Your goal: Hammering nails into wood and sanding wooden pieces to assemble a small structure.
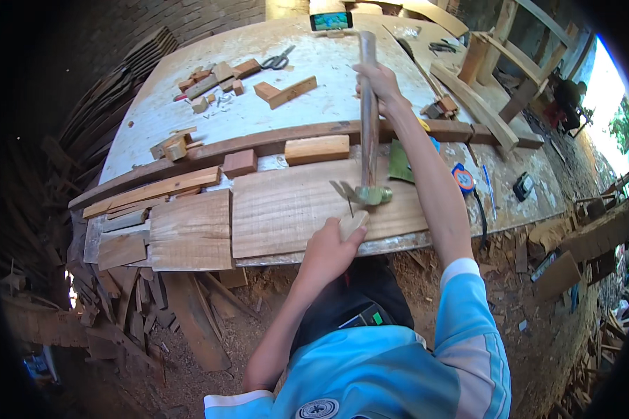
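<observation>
My right hand point(379, 87) is closed round the upper handle of a claw hammer point(369, 153), held with its head low. The green-tinged hammer head point(374, 195) has its claw pointing left, close to a thin nail point(350, 208) that rises from a small wood block point(354, 222). Whether the claw touches the nail, I cannot tell. My left hand point(330, 250) grips that block near the table's front edge. Beneath both hands lies a wide pale board point(279, 209); a shorter board point(191, 230) sits left of it.
A long dark beam point(258, 142) crosses the worktable point(210, 52). Wood offcuts point(223, 73), scissors point(278, 60) and a phone point(331, 21) lie beyond it. To the right are a tape measure point(463, 179), green sandpaper point(400, 162) and a wooden frame point(496, 52). Scraps litter the ground.
</observation>
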{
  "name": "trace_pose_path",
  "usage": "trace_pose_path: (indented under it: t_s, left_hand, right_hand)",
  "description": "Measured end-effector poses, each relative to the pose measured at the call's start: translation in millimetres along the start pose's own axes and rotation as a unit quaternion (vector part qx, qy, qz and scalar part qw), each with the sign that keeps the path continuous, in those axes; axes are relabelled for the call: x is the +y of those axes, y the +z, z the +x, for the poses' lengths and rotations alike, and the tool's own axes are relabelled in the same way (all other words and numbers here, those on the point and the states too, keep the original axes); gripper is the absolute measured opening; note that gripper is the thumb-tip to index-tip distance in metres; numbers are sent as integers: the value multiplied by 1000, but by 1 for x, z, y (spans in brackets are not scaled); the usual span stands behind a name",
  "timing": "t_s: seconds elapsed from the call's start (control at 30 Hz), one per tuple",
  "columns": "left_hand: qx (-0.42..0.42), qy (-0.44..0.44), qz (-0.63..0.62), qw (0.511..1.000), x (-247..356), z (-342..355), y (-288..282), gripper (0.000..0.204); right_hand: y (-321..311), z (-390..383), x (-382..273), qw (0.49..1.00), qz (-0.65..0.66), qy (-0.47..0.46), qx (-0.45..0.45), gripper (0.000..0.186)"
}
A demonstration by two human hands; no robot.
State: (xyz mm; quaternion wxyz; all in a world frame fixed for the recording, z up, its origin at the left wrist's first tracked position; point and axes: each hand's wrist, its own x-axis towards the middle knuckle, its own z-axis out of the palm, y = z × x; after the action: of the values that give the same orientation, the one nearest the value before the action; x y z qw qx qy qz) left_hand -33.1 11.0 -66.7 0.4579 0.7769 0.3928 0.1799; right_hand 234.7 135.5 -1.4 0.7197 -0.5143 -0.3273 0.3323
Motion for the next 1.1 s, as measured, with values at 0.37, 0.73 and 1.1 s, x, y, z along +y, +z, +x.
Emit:
trace_pose_path:
  t_s: [0.37, 0.73, 1.1]
  left_hand:
    - [-81, -111, -248, 959, -12, 2, -11, 45]
    - [-2, 30, -377, 926, 11, 19, -7, 38]
    - [12, 132, -296, 946, 15, 46, -20, 28]
  right_hand:
    - [-58, -93, -55, 945, 235, -155, -168, 14]
    - [-141, -132, -38, 900, 361, -206, -129, 11]
    - [-101, -152, -58, 917, 284, -256, -113, 16]
